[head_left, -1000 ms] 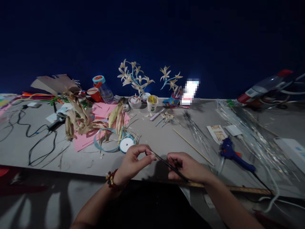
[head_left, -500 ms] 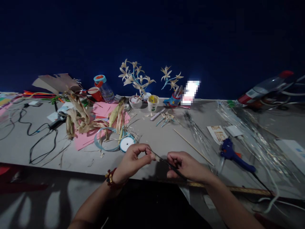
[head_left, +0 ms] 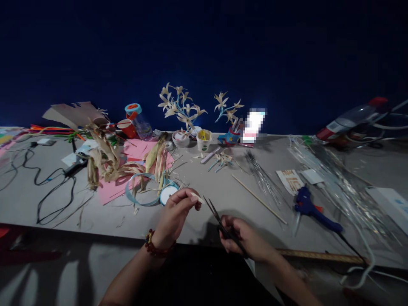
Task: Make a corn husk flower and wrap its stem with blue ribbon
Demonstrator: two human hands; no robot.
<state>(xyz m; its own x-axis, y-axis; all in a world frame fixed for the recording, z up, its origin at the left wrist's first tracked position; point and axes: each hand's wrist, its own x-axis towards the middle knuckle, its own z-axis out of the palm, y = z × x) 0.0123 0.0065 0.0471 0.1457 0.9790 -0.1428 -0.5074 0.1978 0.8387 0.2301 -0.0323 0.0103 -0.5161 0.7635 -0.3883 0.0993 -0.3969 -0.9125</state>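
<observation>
My left hand (head_left: pixel 174 216), with a bead bracelet at the wrist, pinches a small pale strip of husk (head_left: pixel 196 197) between thumb and fingertips. My right hand (head_left: pixel 245 238) grips a pair of black scissors (head_left: pixel 219 220) whose blades stand slightly apart, tips pointing up and left toward the strip. A small gap separates blades and strip. Both hands hover over the near edge of the grey table (head_left: pixel 204 187). A white ribbon spool (head_left: pixel 167 193) with a loose blue ribbon (head_left: pixel 134 193) lies just behind my left hand.
Dried corn husks (head_left: pixel 105 159) lie on pink paper (head_left: pixel 111 189) at left, beside black cables (head_left: pixel 47 191). Husk flowers (head_left: pixel 181 106), small cups (head_left: pixel 204 139) and a jar stand at the back. A wooden skewer (head_left: pixel 258 199), blue glue gun (head_left: pixel 314 208) and clear wrap (head_left: pixel 344 191) lie right.
The scissors came away from the strip and dropped lower, their blades now apart. My right hand moved down toward me; my left hand rose slightly, still pinching the strip.
</observation>
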